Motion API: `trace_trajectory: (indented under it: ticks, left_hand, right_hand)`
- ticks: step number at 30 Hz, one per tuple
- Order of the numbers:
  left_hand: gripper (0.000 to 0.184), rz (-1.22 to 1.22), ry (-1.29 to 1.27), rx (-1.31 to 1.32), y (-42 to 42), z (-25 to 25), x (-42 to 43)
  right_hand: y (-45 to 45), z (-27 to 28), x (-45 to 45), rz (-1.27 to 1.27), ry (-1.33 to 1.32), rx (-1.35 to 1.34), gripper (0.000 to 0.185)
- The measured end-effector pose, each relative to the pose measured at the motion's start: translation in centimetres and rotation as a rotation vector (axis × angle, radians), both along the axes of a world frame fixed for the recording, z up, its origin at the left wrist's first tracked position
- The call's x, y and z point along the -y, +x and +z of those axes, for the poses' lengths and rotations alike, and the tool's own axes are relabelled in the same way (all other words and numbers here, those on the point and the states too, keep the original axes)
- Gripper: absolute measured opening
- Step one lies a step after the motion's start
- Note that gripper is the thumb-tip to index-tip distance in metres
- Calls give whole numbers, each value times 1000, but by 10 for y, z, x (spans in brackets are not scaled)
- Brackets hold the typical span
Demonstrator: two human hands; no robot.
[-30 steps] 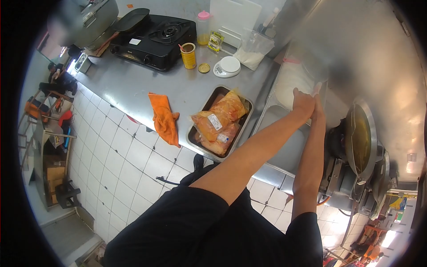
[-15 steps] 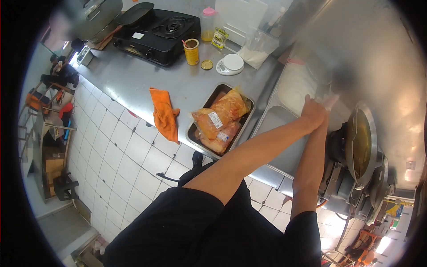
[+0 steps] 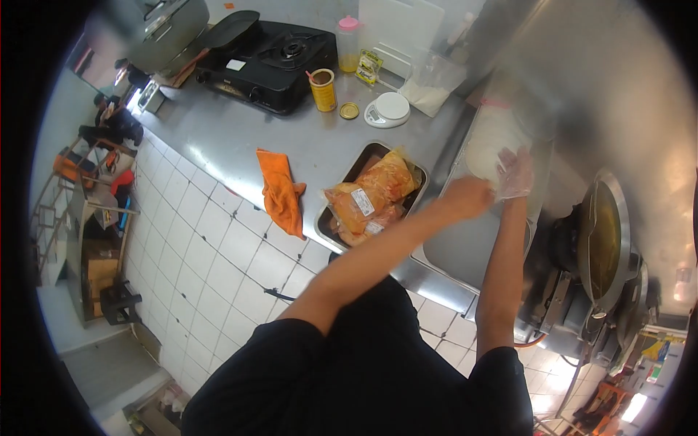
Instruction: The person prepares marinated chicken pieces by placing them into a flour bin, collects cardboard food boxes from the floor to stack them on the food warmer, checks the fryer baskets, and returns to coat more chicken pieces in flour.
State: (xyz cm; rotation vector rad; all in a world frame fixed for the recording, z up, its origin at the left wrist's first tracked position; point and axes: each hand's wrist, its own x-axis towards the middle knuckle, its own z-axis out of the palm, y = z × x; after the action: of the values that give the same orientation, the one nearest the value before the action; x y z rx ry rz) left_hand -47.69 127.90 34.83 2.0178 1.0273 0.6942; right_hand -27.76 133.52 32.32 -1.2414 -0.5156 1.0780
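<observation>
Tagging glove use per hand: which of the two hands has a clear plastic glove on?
The right hand: a thin, clear plastic glove covers it to about the wrist. The left hand, close beside it, shows bare skin.

The room is evenly and fairly brightly lit, with only soft shadows. Pale glare streaks the steel counter (image 3: 207, 134) along its left edge, and warm, diffuse reflections smear the steel wall panel (image 3: 658, 94) on the right. The white floor tiles (image 3: 211, 254) are bright, washing out to near white at the near right, beside a small blown-out patch of light. The black shirt (image 3: 342, 363) sinks into almost featureless dark. Hazy smudges veil the far left and far right, softening the large pot (image 3: 171, 36). The left hand (image 3: 469, 198) looks slightly blurred, and the clear glove (image 3: 515, 173) catches whitish highlights. Strong fisheye distortion bends lines towards the black, rounded borders.
</observation>
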Motion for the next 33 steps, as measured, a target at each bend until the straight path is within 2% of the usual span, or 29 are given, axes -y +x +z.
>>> trace_trajectory:
  ticks: [1, 3, 4, 6, 7, 9, 10, 13, 16, 18, 21, 25, 28, 33]
  left_hand:
    - [19, -15, 59, -151, -19, -36, -28]
    - [30, 144, 200, -531, -79, -34, -52]
    - [34, 132, 303, -703, -102, -54, -74]
    - [29, 37, 358, -777, -132, -76, -100]
    - [26, -69, 308, -872, -138, -76, -110]
    - [20, -122, 449, -865, -142, -81, -113]
    - [17, -157, 525, -860, -143, -82, -114]
    - [9, -128, 468, -736, -147, -73, -112]
    - [5, -69, 413, -683, -162, -47, -114]
    - [5, -41, 394, -555, -173, -24, -112]
    - [7, 8, 380, -430, -184, 14, -94]
    - [13, 25, 373, -320, -196, 54, -63]
    - [15, 37, 321, -250, -202, 85, -40]
    - [17, 86, 303, -166, -210, 159, -5]
  right_hand:
    - [-25, 7, 9, -8, 38, 29, 46]
    - [-67, 24, 29, 7, 79, 48, 43]
    - [-87, 28, 39, 28, 87, 10, 43]
    - [-128, 34, 59, 53, 100, -105, 41]
    - [-149, 35, 68, 57, 110, -186, 40]
    - [-184, 30, 88, 40, 67, -278, 36]
    - [-198, 19, 99, 65, 57, -275, 40]
    - [-236, -20, 129, 213, -106, -232, 46]
    - [-263, -66, 146, 326, -362, 173, 56]
    - [-277, -71, 154, 288, -380, -4, 64]
    - [-287, -76, 150, 221, -383, -47, 66]
    - [-280, -29, 136, 116, -91, -223, 65]
    - [-276, -7, 142, 226, 104, -343, 61]
    - [-267, 27, 139, 281, 237, -113, 51]
